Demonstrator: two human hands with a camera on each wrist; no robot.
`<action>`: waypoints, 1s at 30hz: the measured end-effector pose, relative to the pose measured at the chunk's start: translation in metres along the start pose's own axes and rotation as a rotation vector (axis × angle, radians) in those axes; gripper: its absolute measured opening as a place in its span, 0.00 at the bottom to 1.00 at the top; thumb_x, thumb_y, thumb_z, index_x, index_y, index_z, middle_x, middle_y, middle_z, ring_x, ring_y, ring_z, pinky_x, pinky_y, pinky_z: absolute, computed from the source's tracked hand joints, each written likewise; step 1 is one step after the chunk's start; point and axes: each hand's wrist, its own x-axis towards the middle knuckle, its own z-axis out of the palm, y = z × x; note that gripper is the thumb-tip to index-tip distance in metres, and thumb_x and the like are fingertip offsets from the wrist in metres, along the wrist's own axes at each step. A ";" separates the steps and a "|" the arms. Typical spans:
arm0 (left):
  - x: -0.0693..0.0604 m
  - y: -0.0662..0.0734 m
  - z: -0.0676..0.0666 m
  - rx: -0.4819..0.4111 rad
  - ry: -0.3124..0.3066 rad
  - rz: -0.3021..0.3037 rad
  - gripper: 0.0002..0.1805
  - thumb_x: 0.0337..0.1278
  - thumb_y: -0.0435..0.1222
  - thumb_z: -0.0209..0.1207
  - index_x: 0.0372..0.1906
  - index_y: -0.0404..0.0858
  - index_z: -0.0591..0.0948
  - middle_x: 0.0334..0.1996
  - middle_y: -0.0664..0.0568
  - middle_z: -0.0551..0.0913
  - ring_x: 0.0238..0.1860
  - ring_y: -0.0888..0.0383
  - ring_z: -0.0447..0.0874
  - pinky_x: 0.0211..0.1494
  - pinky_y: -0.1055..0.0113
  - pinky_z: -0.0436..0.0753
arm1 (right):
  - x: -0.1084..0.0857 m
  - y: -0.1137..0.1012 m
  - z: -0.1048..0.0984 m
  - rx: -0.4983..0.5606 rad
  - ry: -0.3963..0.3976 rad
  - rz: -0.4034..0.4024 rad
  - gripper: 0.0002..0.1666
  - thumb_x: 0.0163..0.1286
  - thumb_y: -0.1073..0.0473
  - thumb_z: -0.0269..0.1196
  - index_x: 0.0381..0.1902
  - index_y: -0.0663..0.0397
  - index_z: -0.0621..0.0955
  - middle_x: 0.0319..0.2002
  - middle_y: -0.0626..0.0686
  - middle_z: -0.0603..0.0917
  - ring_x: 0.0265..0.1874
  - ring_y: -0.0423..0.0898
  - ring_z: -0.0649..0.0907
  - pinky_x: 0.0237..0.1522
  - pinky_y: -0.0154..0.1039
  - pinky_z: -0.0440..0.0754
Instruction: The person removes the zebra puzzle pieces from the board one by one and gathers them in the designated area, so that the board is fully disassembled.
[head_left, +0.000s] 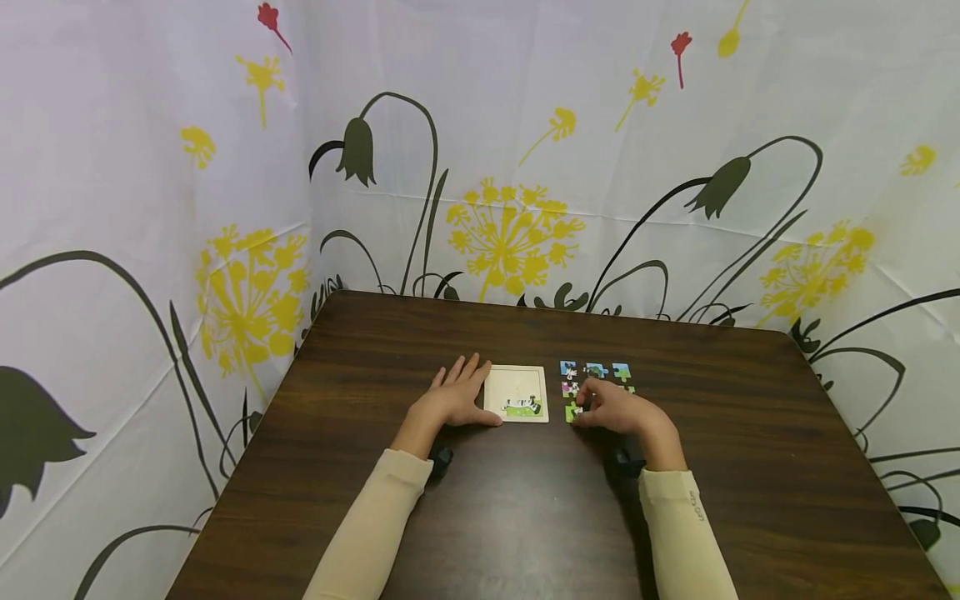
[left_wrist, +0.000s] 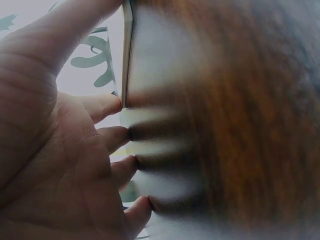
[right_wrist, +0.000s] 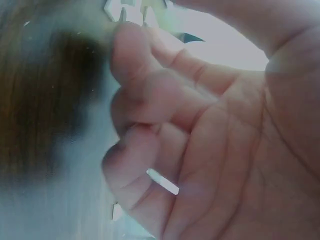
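Note:
A small pale wooden puzzle tray lies on the table, with a zebra picture piece along its lower edge. My left hand rests at the tray's left side with fingers spread and thumb at the near corner. In the left wrist view its fingertips touch the tabletop beside the tray edge. To the right of the tray, my right hand has curled fingers, thumb and forefinger pinching a green jigsaw piece. The right wrist view shows bent fingers; the pinch itself is largely hidden there.
Several loose jigsaw pieces lie around the right hand, among them a blue one, another blue one and a blue-green one. Some are partly covered by the hand. A flowered curtain hangs behind the dark wooden table.

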 end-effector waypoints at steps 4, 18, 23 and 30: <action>0.000 0.000 -0.001 0.014 -0.001 -0.006 0.64 0.62 0.62 0.72 0.90 0.52 0.44 0.90 0.51 0.33 0.90 0.46 0.26 0.89 0.38 0.31 | 0.005 -0.003 0.003 -0.032 0.052 -0.064 0.15 0.77 0.59 0.67 0.50 0.64 0.77 0.29 0.51 0.78 0.27 0.44 0.74 0.33 0.40 0.73; 0.002 0.000 0.002 0.001 0.011 0.005 0.63 0.62 0.62 0.72 0.90 0.50 0.46 0.90 0.49 0.35 0.90 0.45 0.27 0.88 0.37 0.31 | 0.038 -0.048 0.054 -0.196 0.078 -0.129 0.13 0.76 0.57 0.69 0.55 0.51 0.82 0.29 0.47 0.82 0.25 0.42 0.77 0.30 0.37 0.74; 0.002 0.002 0.001 -0.001 0.014 0.005 0.63 0.62 0.62 0.72 0.90 0.50 0.46 0.90 0.49 0.35 0.90 0.45 0.27 0.88 0.37 0.31 | 0.038 -0.051 0.057 -0.190 0.075 -0.138 0.13 0.75 0.60 0.69 0.53 0.55 0.81 0.29 0.47 0.81 0.25 0.41 0.77 0.32 0.37 0.75; 0.005 -0.001 0.003 0.011 0.009 -0.001 0.64 0.62 0.62 0.71 0.90 0.50 0.45 0.90 0.49 0.34 0.90 0.45 0.26 0.88 0.37 0.31 | 0.040 -0.047 0.055 -0.087 0.008 -0.167 0.14 0.75 0.64 0.67 0.54 0.59 0.77 0.29 0.49 0.78 0.25 0.41 0.74 0.32 0.35 0.73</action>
